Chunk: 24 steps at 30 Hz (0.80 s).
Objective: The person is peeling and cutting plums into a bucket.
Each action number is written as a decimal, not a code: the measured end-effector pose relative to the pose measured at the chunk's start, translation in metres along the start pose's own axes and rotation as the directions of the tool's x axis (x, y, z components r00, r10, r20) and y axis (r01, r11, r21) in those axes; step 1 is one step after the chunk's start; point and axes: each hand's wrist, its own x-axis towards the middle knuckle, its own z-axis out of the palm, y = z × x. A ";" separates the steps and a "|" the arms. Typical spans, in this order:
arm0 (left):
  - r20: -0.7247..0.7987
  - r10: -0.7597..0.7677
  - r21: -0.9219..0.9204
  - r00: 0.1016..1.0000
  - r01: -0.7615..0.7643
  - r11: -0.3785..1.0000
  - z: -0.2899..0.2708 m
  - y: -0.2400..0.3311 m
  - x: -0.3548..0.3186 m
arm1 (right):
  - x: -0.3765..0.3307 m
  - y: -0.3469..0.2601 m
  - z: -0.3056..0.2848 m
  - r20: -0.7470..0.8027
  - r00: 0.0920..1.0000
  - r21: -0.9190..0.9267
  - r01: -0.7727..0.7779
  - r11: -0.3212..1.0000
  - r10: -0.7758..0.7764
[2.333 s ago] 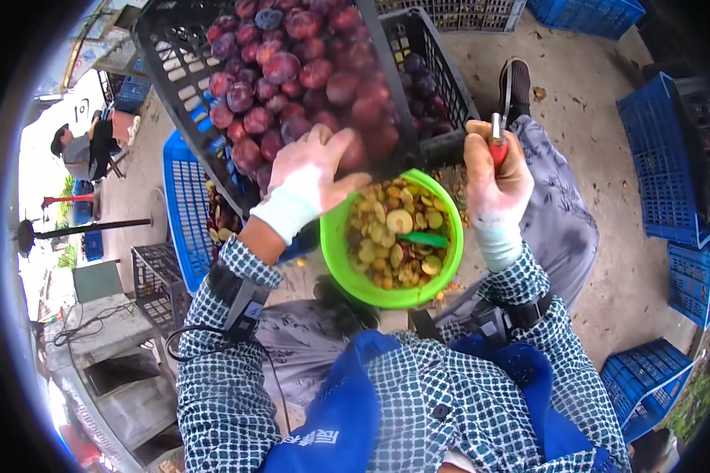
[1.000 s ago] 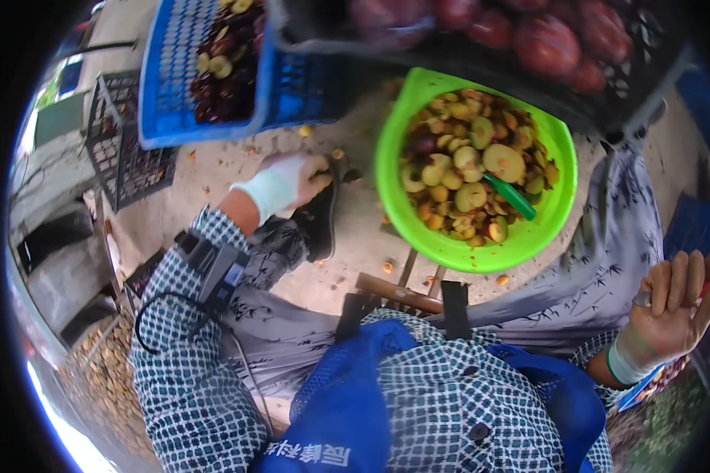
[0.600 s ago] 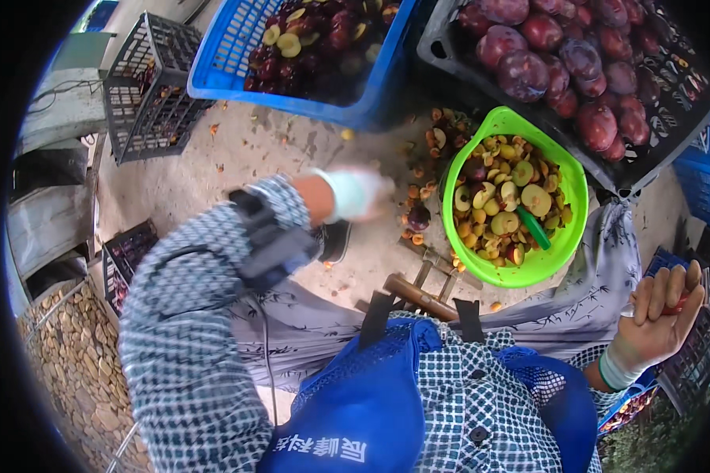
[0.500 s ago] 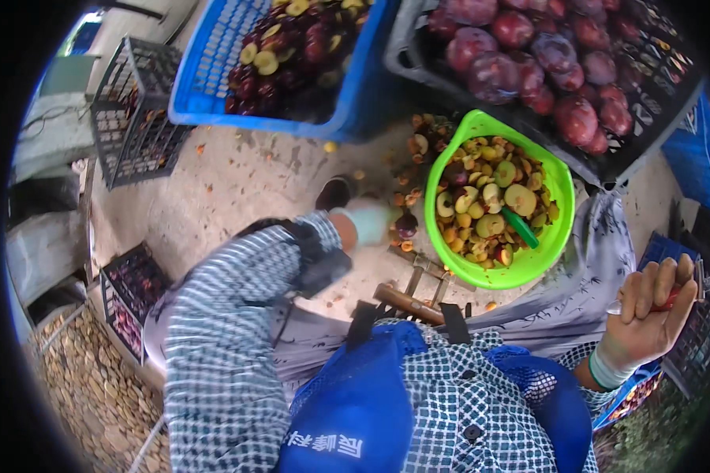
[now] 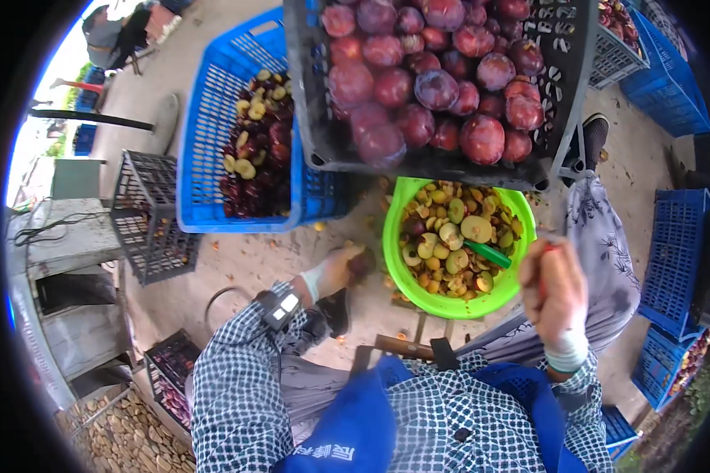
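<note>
My left hand [image 5: 335,270], left of the lime-green basin [image 5: 450,309], is closed on a dark plum [image 5: 361,266]. My right hand [image 5: 554,285] is a fist beside the basin's right rim, round a red-handled tool [image 5: 543,276]; motion blur and the fingers hide most of it. The basin holds cut plum pieces [image 5: 450,234], and a green handle [image 5: 487,254] lies on them. Beyond it, a black crate [image 5: 442,169] carries whole reddish-purple plums [image 5: 438,89]. At its left, a blue basket [image 5: 237,226] contains dark plums, some with cut yellow faces [image 5: 246,167].
Black crates [image 5: 154,217] stand at the left, near a grey metal machine [image 5: 71,252]. Blue crates [image 5: 670,264] line the right side. A wooden-topped stool [image 5: 402,347] is close to my body. Scraps litter the floor, and another person [image 5: 114,35] is at the far left.
My right hand has swung inward from the far right to the basin's edge. The left hand, blurred before, now shows a plum in it. The whole view has shifted.
</note>
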 end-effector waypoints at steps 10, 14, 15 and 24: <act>0.185 0.516 -0.374 0.836 -0.426 0.824 0.178 0.044 -0.194 | -0.054 0.048 0.038 0.421 0.727 -0.240 0.666 0.706 -0.543; 0.293 0.627 -0.373 0.721 -0.518 0.770 0.230 0.015 -0.217 | -0.085 0.040 0.021 0.438 0.656 -0.264 0.747 0.610 -0.614; 0.311 0.634 -0.383 0.709 -0.516 0.766 0.237 0.008 -0.217 | -0.093 0.038 0.016 0.442 0.659 -0.282 0.746 0.604 -0.608; 0.399 0.707 -0.295 0.583 -0.649 0.702 0.276 -0.028 -0.240 | -0.148 0.035 -0.009 0.406 0.590 -0.462 0.791 0.401 -0.698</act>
